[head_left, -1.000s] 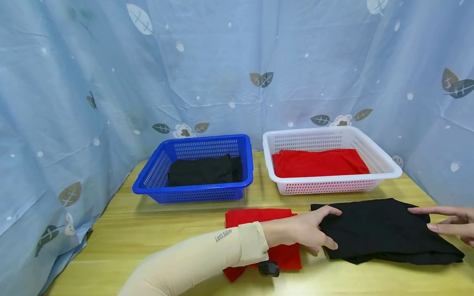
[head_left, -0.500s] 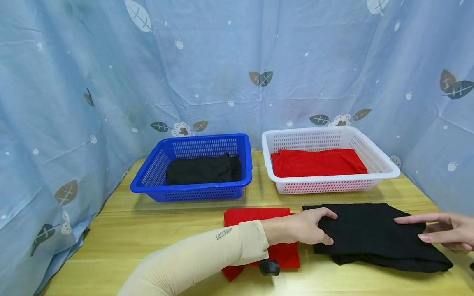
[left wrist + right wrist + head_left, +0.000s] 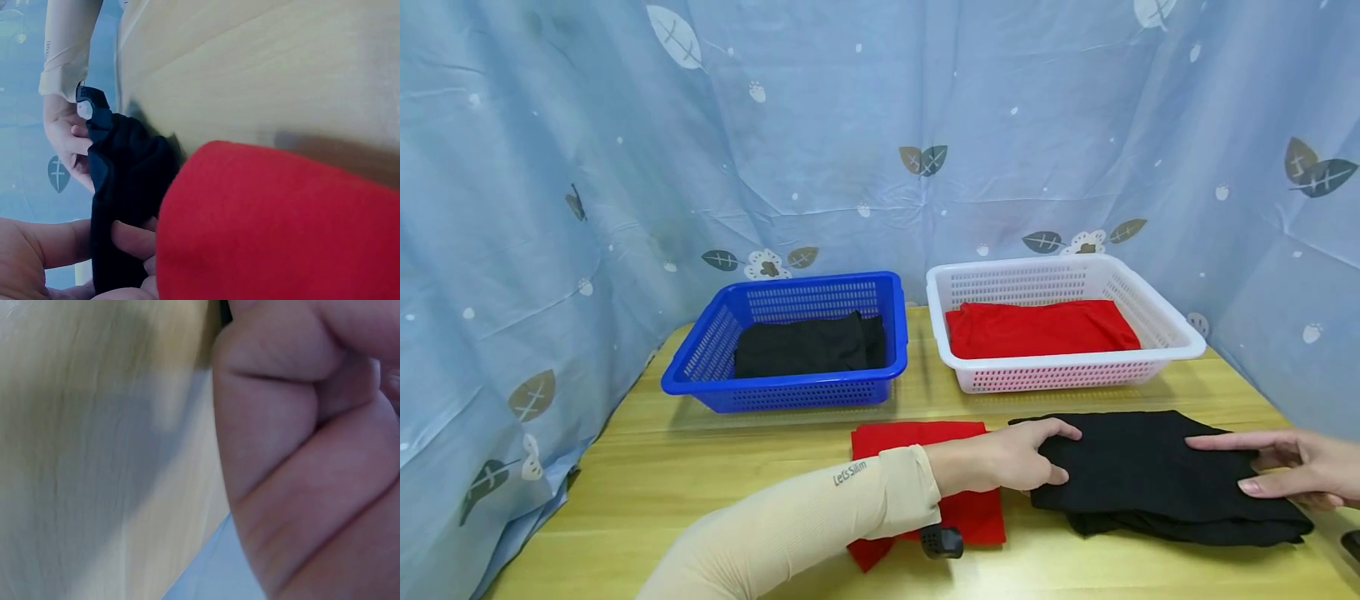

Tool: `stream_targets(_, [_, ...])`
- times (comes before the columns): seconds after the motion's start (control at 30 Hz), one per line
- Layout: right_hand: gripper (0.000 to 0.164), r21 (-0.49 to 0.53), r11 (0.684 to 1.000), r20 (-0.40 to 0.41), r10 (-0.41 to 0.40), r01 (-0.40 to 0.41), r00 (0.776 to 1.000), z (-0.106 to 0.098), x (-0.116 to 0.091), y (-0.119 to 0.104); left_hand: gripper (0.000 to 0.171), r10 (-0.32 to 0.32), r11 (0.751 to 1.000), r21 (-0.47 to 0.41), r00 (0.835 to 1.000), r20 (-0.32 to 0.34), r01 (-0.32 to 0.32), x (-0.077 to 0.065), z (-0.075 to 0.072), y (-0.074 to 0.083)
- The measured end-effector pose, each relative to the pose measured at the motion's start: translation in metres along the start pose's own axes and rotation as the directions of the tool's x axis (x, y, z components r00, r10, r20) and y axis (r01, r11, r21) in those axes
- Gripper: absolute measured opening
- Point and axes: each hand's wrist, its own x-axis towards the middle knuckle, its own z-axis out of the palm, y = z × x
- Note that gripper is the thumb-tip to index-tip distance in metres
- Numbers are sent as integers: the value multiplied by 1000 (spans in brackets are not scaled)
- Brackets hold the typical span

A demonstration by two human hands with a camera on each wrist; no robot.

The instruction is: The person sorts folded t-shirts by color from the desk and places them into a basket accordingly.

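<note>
A folded black cloth [image 3: 1138,462] lies on the right part of the table, its layers bunched along the near edge. At its left end my left hand [image 3: 1011,458] pinches the fabric between thumb and fingers. My right hand [image 3: 1311,468] grips the opposite end, forefinger and thumb on top and the other fingers curled. From the left wrist, the black cloth [image 3: 128,169] appears held between both hands. Beneath my left forearm rests a folded red cloth [image 3: 981,517], partly covered. The right wrist view is mostly filled by curled fingers [image 3: 294,437].
Behind, a blue basket [image 3: 790,384] contains folded black cloth [image 3: 801,346]. To its right, a white basket [image 3: 1075,363] contains folded red cloth [image 3: 1045,329]. A patterned blue curtain [image 3: 850,150] surrounds the wooden table [image 3: 700,492] at the back and sides.
The black cloth has shifted a little to the left, together with my right hand. My left hand has moved only slightly left, still at the cloth's left end.
</note>
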Motion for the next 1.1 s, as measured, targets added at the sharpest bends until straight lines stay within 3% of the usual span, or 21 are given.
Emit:
stream_targets(0.2, [75,-3,1000,-5,-15,15,1000,0,2,1,56,-23,999,-23,1000,14,23,3,0,-1])
stream_targets(0.7, [79,-64,992,2,-110,110,994,-8,-4,-1,58,22,999,-34,1000,-20,-23,-2,-1,0])
stream_targets(1.0, [77,-52,994,-18,-97,96,995,-13,-10,2,58,64,998,-14,997,-53,-65,-6,-2,5])
stream_targets(1.1, [75,-100,992,-64,-80,73,995,-16,-14,3,58,77,997,-14,995,-60,-78,-8,-3,7])
